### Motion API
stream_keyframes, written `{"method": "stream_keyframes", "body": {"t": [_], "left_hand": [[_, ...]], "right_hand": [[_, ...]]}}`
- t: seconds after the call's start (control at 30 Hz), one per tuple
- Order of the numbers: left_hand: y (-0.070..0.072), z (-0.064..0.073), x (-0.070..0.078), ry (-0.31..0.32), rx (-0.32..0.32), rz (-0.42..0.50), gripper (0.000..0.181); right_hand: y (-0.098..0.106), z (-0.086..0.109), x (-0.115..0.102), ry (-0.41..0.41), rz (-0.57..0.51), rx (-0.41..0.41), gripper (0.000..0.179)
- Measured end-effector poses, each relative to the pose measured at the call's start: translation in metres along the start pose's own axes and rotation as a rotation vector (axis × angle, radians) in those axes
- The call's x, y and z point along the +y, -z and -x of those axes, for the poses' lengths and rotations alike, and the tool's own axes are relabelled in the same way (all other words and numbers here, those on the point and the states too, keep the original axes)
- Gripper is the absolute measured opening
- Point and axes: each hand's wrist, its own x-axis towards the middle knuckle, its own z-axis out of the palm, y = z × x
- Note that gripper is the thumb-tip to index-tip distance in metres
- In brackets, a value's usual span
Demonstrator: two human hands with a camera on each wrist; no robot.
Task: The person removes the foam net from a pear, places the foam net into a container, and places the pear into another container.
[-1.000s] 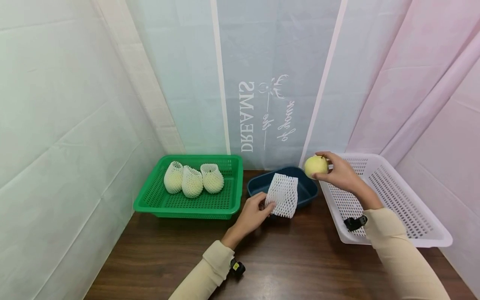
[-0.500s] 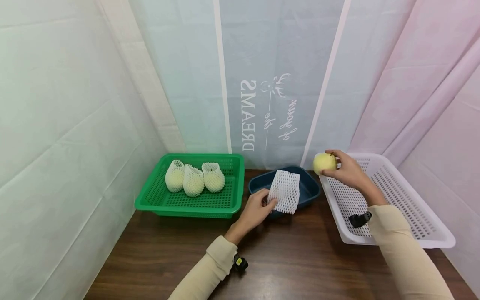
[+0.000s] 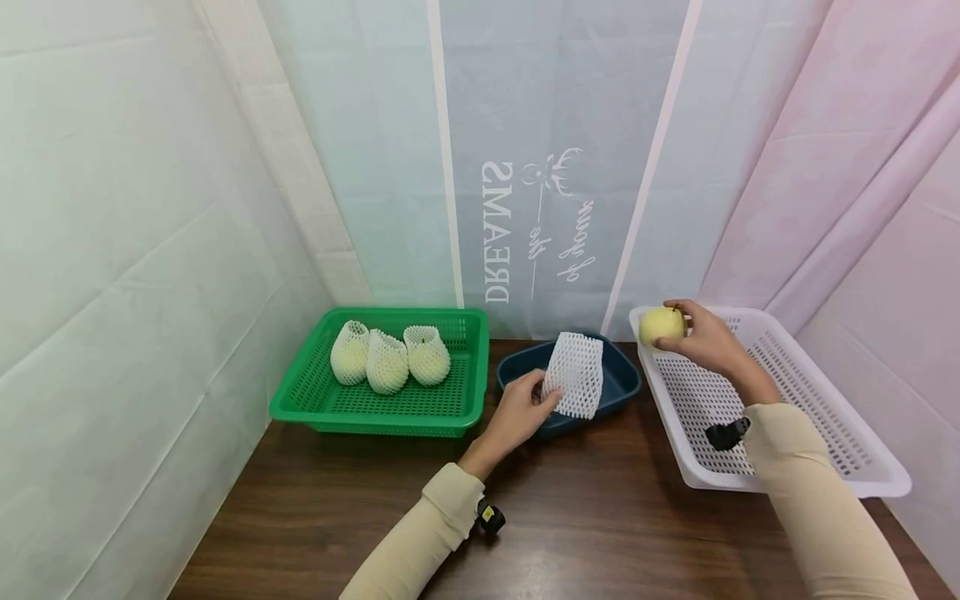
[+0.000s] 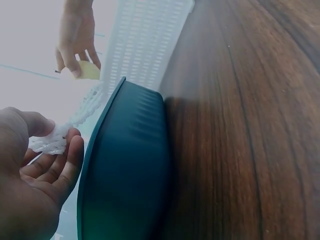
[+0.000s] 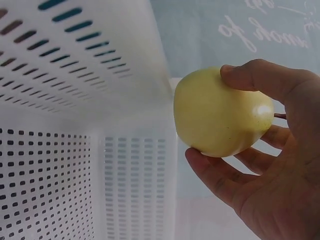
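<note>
My left hand (image 3: 519, 410) pinches a white foam net sleeve (image 3: 576, 375) by its lower left edge, above the dark blue basin (image 3: 621, 385). The sleeve looks flat, with no fruit inside. In the left wrist view the thumb and fingers (image 4: 75, 150) close on its bunched end. My right hand (image 3: 708, 337) grips a bare yellow pear (image 3: 662, 326) over the back left corner of the white basket (image 3: 678, 450). The right wrist view shows the pear (image 5: 220, 115) held between thumb and fingertips, its stem toward the palm.
At the left stands a green basket (image 3: 375, 423) with several spare holes showing and 3 pears (image 3: 386, 367) in foam nets inside. A brown wooden table (image 3: 585, 517) lies under everything. Fabric (image 3: 555, 100) hangs behind, and a white side wall (image 3: 135, 292) rises at the left.
My right hand has carried the pear rightward, from beside the blue basin to over the white basket's corner. My left hand has shifted slightly right and up with the net sleeve.
</note>
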Motion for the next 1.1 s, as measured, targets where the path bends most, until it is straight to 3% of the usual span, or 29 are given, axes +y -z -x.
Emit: {"method": "stream_keyframes", "body": {"t": [0.67,1.1], "left_hand": [[-0.011,-0.02,0.005,0.12,-0.016,-0.02,0.019],[-0.018,-0.028,0.006,0.182,-0.007,0.077,0.023]], "right_hand": [[0.003,-0.009,0.033,-0.06,0.013,-0.042,0.08],[0.001,-0.011,0.043,-0.096,0.037,-0.077,0.081]]}}
